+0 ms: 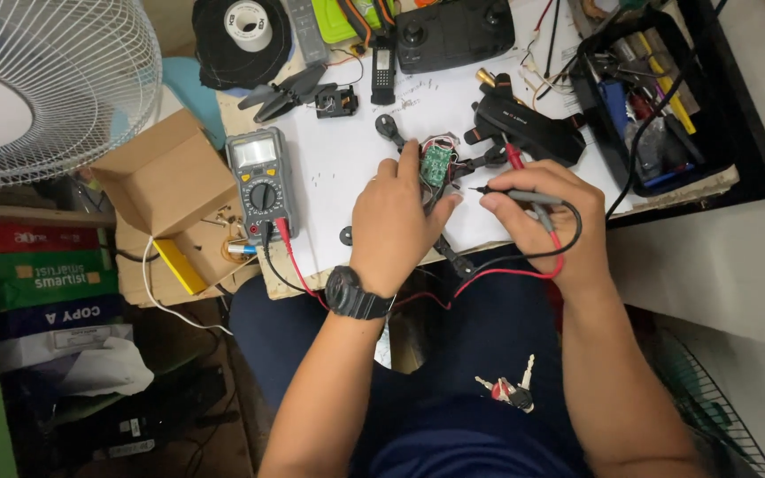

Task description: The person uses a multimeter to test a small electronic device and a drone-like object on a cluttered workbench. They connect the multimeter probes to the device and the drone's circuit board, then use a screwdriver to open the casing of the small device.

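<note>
- A small bunch of keys with red heads [508,389] lies on the person's dark blue lap, nearest the camera.
- The left hand [396,221], a black wristwatch [356,294] on its wrist, has its fingers closed on the small green circuit board [436,165], apparently steadying it at the near edge of the white table [347,168].
- The right hand [546,212] pinches both slim probes, one black [515,195] and one red [513,158], fingers together around them like pens; the black tip points at the board, seemingly for contact.
- Red and black leads [524,264] loop under both wrists to the grey multimeter with a round dial [261,181], which lies face-up left of the hands, likely for easy reading.
- The black plastic drone shell [524,128] rests just behind the board.
- Farther back sit a black handheld controller [453,31] and a black tray of tools [639,97].
</note>
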